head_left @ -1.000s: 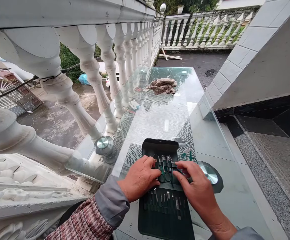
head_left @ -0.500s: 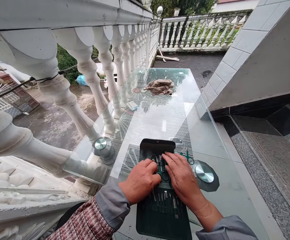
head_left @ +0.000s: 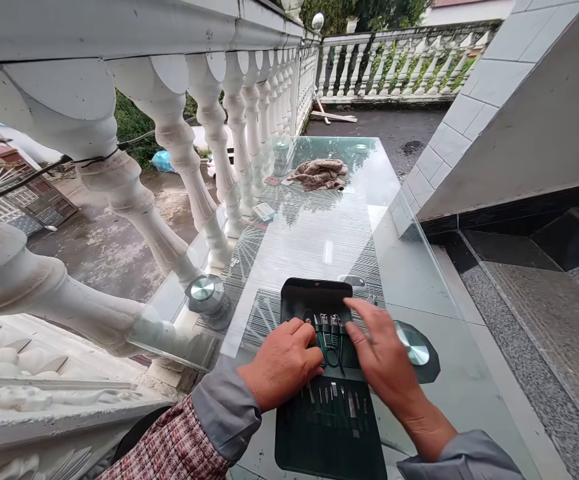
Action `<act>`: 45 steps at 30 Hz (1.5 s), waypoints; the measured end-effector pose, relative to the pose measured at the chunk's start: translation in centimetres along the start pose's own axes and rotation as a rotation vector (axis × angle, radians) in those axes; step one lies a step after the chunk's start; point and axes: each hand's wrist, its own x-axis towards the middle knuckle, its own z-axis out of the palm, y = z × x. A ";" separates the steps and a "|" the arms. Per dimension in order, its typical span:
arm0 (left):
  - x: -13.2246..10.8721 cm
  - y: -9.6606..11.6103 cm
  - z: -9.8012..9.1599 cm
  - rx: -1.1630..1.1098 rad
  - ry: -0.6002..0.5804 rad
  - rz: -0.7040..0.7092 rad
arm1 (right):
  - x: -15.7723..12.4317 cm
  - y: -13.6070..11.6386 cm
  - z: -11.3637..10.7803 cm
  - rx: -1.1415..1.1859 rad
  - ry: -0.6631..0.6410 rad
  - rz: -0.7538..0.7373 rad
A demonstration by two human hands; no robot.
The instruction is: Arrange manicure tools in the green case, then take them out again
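Two rows of small steel tools sit strapped in the open manicure case (head_left: pixel 319 440), a dark green-black wallet lying flat on the glass table (head_left: pixel 319 233) right in front of me, its flap folded away from me. Clippers (head_left: pixel 328 323) stand in the upper row, green-handled scissors (head_left: pixel 333 350) just below them, thin files and picks (head_left: pixel 336 399) nearest me. My left hand (head_left: pixel 282 363) rests on the case's left side, fingers bent, fingertips touching it, clasping nothing. My right hand (head_left: pixel 384 360) hovers over its right edge, fingers spread loose and empty
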 end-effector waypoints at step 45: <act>-0.1 -0.8 -1.8 -0.502 0.429 -0.405 | 1.1 4.6 -2.0 -0.430 -0.077 -0.001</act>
